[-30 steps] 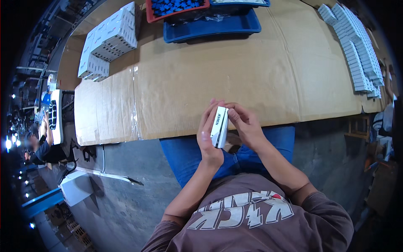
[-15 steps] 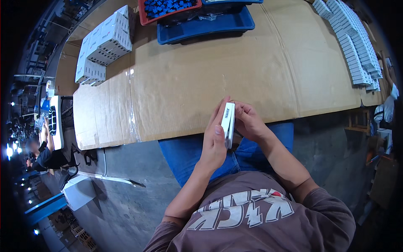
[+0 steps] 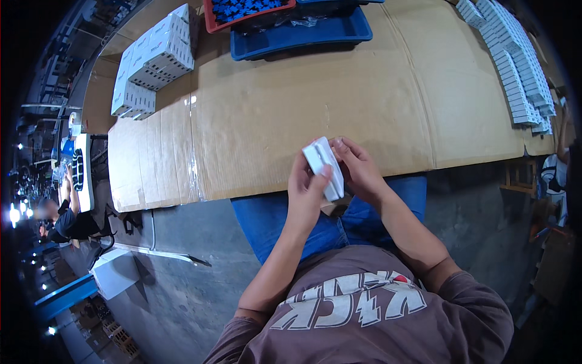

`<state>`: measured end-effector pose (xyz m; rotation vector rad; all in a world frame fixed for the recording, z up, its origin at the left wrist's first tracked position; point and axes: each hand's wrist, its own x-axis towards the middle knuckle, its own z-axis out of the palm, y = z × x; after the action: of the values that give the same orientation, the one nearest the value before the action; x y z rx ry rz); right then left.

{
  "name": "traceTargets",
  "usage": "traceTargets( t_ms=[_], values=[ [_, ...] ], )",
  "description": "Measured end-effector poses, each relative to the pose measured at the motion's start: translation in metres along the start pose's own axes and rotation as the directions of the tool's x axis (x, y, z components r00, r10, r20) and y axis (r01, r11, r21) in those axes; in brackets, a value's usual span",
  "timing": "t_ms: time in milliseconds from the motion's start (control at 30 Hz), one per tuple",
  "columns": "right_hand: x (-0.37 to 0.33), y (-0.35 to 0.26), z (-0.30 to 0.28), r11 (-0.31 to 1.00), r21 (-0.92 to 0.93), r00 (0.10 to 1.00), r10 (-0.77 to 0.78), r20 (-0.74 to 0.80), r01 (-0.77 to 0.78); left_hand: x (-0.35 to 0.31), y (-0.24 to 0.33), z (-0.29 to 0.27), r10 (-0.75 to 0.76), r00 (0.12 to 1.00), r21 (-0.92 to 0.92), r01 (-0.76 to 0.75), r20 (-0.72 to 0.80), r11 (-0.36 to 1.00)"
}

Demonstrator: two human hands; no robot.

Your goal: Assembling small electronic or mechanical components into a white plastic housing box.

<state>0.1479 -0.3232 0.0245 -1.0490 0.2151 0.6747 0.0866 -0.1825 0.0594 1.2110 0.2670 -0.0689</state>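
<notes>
Box (image 3: 325, 156), small and white, sits just off the centre of my view toward four or five o'clock, tilted with its long side running from eleven to five. Of the two hands at work, I see the left hand (image 3: 306, 188) grasping it, thumb pressed across its upper face. The right hand (image 3: 362, 175) is curled at the box's three o'clock side, fingers bent by its far end; I cannot tell whether they pinch it or only brush it. Both are raised over the near edge of a cardboard-covered counter (image 3: 303, 103). At twelve o'clock I have a blue tray (image 3: 297, 42), with a red bin (image 3: 242, 21) of blue pieces just left of noon. White cartons (image 3: 154, 57) are piled toward half past ten, and a long stack of pale packs (image 3: 512, 67) stands at two. Near nine, a seated co-worker (image 3: 70, 221) reaches toward a white table.
</notes>
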Motion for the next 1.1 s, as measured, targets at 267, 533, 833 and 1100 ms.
traceTargets(
  t_ms=[267, 533, 833, 1100],
  values=[
    [-0.003, -0.009, -0.011, 0.953, -0.289, 0.995, -0.073, 0.069, 0.09, 0.016, 0.01, -0.012, -0.295, 0.939, -0.501, 0.173, -0.174, 0.848],
    [-0.017, -0.031, 0.001, 0.972, -0.234, 0.999, 0.027, 0.041, -0.016, -0.001, 0.016, -0.003, 0.169, 0.986, -0.023, -0.168, 0.01, 0.985],
    [-0.031, -0.018, 0.035, 0.987, -0.001, 0.981, -0.158, 0.113, 0.159, 0.014, -0.001, -0.013, 0.55, 0.788, 0.595, -0.589, 0.276, 0.546],
    [-0.045, -0.002, 0.057, 0.968, 0.036, 0.965, -0.249, 0.087, 0.247, 0.017, -0.011, -0.004, 0.721, 0.676, 0.654, -0.616, 0.152, 0.439]
  ],
)
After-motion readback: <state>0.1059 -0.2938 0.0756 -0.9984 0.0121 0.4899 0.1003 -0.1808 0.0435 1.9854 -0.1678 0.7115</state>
